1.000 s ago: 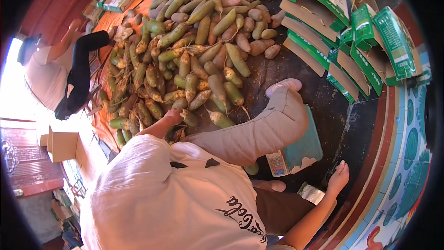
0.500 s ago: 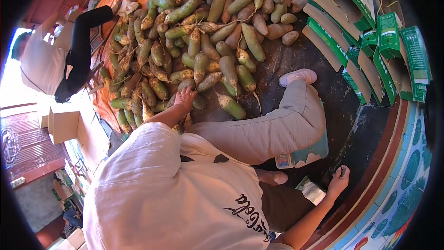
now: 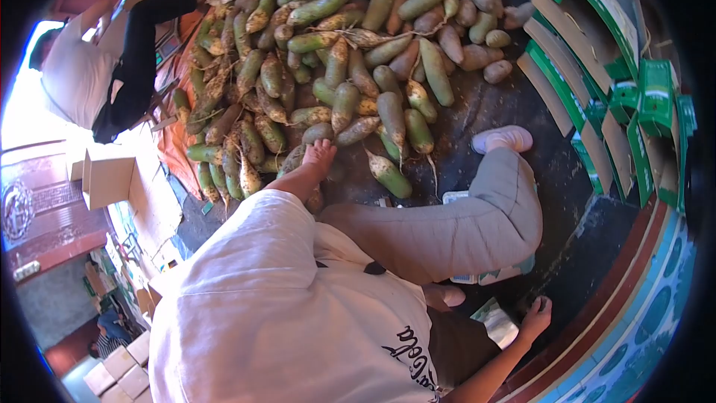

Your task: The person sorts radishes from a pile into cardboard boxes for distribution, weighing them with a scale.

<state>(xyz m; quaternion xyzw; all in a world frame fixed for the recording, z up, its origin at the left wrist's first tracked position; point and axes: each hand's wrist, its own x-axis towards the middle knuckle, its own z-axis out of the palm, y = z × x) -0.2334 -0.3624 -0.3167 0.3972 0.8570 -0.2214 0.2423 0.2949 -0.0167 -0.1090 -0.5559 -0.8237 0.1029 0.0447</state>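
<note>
My left hand (image 3: 319, 155) lies on the near edge of a big heap of green radishes (image 3: 345, 107), its fingers stretched out. The fingertips touch a small dull-green radish (image 3: 318, 133). Several radishes have soil and thin roots on them. My right hand (image 3: 537, 319) is low at the right, away from the heap, its fingers curled around a small dark thing (image 3: 535, 304) I cannot make out. Between the two hands is my bent leg in grey trousers (image 3: 447, 235). A pale blue box-like object (image 3: 511, 272) shows partly from beneath the leg.
Stacked green and brown cartons (image 3: 589, 89) stand at the upper right. A dark sheet (image 3: 477, 112) covers the floor beside an orange sheet (image 3: 168, 97). Another person (image 3: 82, 75) bends at the upper left near an open carton (image 3: 108, 179). A painted tile border (image 3: 641, 321) runs along the right.
The whole view has shifted, so the heap and cartons appear farther right. My left hand stays at the heap's edge. My right hand has drawn a little closer to my body.
</note>
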